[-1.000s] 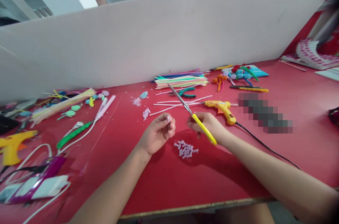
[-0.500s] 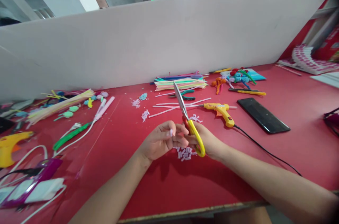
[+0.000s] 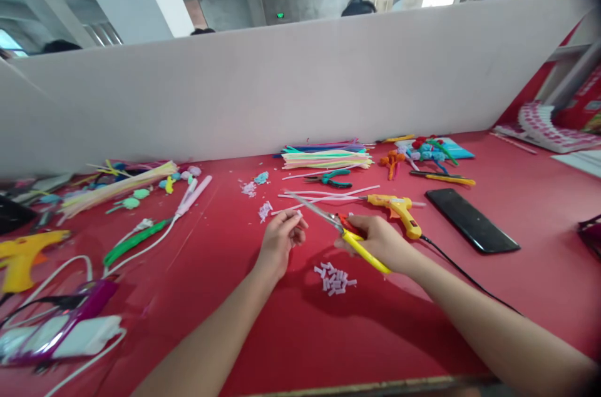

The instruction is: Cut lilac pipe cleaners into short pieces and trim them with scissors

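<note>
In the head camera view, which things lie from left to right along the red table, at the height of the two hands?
Yellow glue gun → green tool → left hand → scissors → right hand → second yellow glue gun → black phone.

A craft workshop: red table point(image 3: 516, 272) strewn with glue guns point(image 3: 397, 209); white partition point(image 3: 282, 96)

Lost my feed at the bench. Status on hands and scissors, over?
Right hand grips yellow-handled scissors, blades pointing left. Left hand pinches a small white piece at the fingers. Cut white bits piled between the hands. Glue gun beyond, apart.
</note>
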Demonstrator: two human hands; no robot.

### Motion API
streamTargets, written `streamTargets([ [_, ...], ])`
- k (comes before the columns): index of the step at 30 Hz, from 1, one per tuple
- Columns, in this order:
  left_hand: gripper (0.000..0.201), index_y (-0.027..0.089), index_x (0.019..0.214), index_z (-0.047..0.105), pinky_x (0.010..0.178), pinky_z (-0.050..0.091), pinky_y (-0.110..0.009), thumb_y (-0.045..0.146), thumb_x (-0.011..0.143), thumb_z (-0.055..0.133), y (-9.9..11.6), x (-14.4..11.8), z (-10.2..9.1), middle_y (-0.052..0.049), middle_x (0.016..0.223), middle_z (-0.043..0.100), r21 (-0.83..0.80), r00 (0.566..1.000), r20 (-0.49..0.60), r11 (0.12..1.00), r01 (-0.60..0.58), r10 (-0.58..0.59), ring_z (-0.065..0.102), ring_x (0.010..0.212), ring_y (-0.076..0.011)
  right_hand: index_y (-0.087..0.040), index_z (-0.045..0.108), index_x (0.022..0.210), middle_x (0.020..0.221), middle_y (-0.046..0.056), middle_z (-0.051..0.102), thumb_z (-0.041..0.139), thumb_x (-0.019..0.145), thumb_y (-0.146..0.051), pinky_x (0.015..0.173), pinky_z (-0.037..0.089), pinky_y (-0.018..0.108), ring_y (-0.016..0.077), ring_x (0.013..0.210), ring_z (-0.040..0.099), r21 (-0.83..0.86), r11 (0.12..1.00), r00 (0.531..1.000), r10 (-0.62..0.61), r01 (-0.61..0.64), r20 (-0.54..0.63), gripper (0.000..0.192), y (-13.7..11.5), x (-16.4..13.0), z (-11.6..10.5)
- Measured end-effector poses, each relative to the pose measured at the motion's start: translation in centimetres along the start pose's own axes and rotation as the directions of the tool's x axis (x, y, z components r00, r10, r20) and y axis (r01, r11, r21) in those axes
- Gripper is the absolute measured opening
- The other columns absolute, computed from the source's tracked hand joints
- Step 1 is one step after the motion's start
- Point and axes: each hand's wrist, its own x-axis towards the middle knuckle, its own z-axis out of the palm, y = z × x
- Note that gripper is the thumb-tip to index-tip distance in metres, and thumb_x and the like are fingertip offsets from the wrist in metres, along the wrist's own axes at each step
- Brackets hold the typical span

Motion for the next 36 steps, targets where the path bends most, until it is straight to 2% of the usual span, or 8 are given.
streamTargets([
  [6,0.016,0.015,0.078,0.051,0.045,0.036,-0.019,0.031,0.075,0.053,0.0,-1.2,1.0,0.001,0.064,0.057,0.139,0.983,0.183,0.99,0.003,-0.028,0.049,0.045,-0.0062,-0.017,0.053,0.066,0.051,-0.003,0.05,0.053,0.067,-0.033,0.043,0.032,0.021,0.0099,0.046,0.046,0.111,0.985,0.986,0.139,-0.129,-0.088,0.016,-1.0,1.4,-0.2],
  [13,0.019,0.015,0.075,0.05,0.044,0.037,-0.021,0.034,0.077,0.05,-0.9,-2.5,2.4,0.001,0.062,0.056,0.226,0.948,0.303,0.974,0.03,-0.1,0.048,0.044,-0.008,-0.016,0.05,0.064,0.047,-0.004,0.044,0.049,0.069,-0.029,0.042,0.03,0.02,0.008,0.043,0.04,0.216,0.966,0.987,0.155,-0.142,-0.044,0.014,-0.7,1.0,2.7],
  [18,0.017,0.015,0.074,0.051,0.046,0.038,-0.021,0.032,0.077,0.05,-0.7,-3.0,3.0,0.002,0.058,0.053,0.317,0.953,0.297,0.948,-0.034,-0.065,0.047,0.045,-0.0084,-0.017,0.048,0.066,0.055,-0.003,0.046,0.048,0.07,-0.027,0.046,0.029,0.021,0.0097,0.052,0.04,0.108,0.991,0.984,0.09,-0.073,-0.155,0.01,0.2,0.4,3.3],
  [23,0.013,0.016,0.076,0.056,0.051,0.04,-0.021,0.029,0.074,0.054,0.2,-2.7,3.7,0.001,0.062,0.055,0.358,0.953,0.302,0.929,-0.094,-0.02,0.05,0.051,-0.0094,-0.018,0.042,0.061,0.053,-0.004,0.041,0.049,0.069,-0.028,0.044,0.024,0.021,0.009,0.05,0.035,0.015,1.0,0.989,0.022,-0.02,-0.144,0.014,-0.6,0.9,1.9],
  [27,0.009,0.016,0.073,0.055,0.052,0.041,-0.021,0.025,0.072,0.056,0.2,-1.8,4.5,-0.001,0.066,0.056,0.34,0.956,0.294,0.937,-0.085,-0.02,0.05,0.053,-0.0093,-0.018,0.044,0.063,0.053,-0.003,0.044,0.048,0.071,-0.033,0.044,0.022,0.021,0.0089,0.048,0.036,-0.167,0.986,0.992,-0.015,-0.007,-0.129,0.018,-1.0,1.1,0.6],
  [32,0.009,0.015,0.069,0.055,0.053,0.039,-0.022,0.024,0.071,0.057,-0.3,-1.2,4.1,0.002,0.055,0.054,0.32,0.982,0.189,0.946,-0.058,-0.004,0.049,0.051,-0.0097,-0.019,0.053,0.068,0.058,0.002,0.055,0.05,0.07,-0.04,0.048,0.019,0.024,0.0124,0.052,0.044,-0.591,0.806,0.975,-0.102,-0.036,-0.198,0.022,0.0,0.7,-1.4],
  [34,0.009,0.015,0.069,0.055,0.056,0.04,-0.022,0.024,0.07,0.058,-0.2,-1.2,3.5,0.002,0.055,0.054,0.313,0.991,0.133,0.948,-0.061,0.02,0.051,0.053,-0.0097,-0.019,0.052,0.066,0.057,0.003,0.055,0.049,0.069,-0.043,0.048,0.018,0.025,0.0135,0.052,0.046,-0.674,0.733,0.969,-0.091,-0.092,-0.23,0.025,0.6,0.4,-2.1],
  [36,0.009,0.015,0.071,0.056,0.058,0.041,-0.022,0.023,0.069,0.06,0.0,-1.3,3.1,0.001,0.058,0.056,0.285,0.995,0.093,0.956,-0.063,0.038,0.052,0.055,-0.0098,-0.019,0.052,0.067,0.055,0.002,0.054,0.048,0.07,-0.047,0.047,0.018,0.024,0.0135,0.05,0.045,-0.672,0.729,0.97,-0.048,-0.13,-0.239,0.028,1.1,0.1,-2.6],
])
